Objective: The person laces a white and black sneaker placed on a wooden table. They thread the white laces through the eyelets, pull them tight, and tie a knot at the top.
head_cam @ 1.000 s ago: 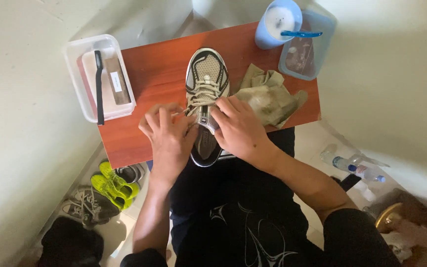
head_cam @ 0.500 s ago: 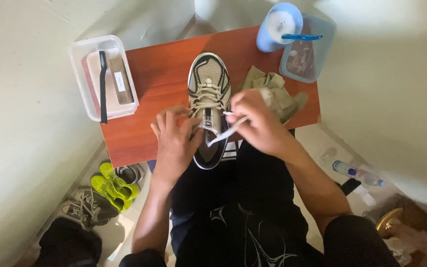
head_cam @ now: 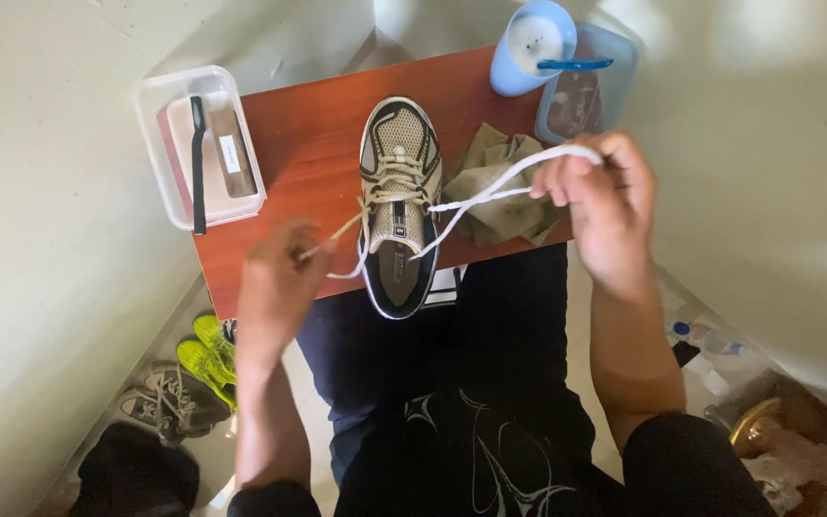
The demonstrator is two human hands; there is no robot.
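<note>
A grey and white sneaker (head_cam: pixel 397 182) lies on a small reddish-brown table (head_cam: pixel 303 144), toe pointing away, heel hanging over the near edge. My left hand (head_cam: pixel 275 287) is at the sneaker's near left and pinches one end of the white shoelace (head_cam: pixel 490 187). My right hand (head_cam: pixel 600 206) is raised to the right of the sneaker and grips the other lace end, pulled out taut from the eyelets. A crumpled beige cloth (head_cam: pixel 504 187) lies under that lace, right of the sneaker.
A clear plastic tray (head_cam: pixel 169 172) with a dark brush and a brown block sits at the table's left. A light blue cup (head_cam: pixel 531 48) and a blue lidded container (head_cam: pixel 595 91) stand at the back right. Other shoes (head_cam: pixel 189 378) lie on the floor at left; bottles at right.
Both hands were together over the sneaker's laces. They have since moved apart, the right hand up and to the right, drawing the lace ends out sideways.
</note>
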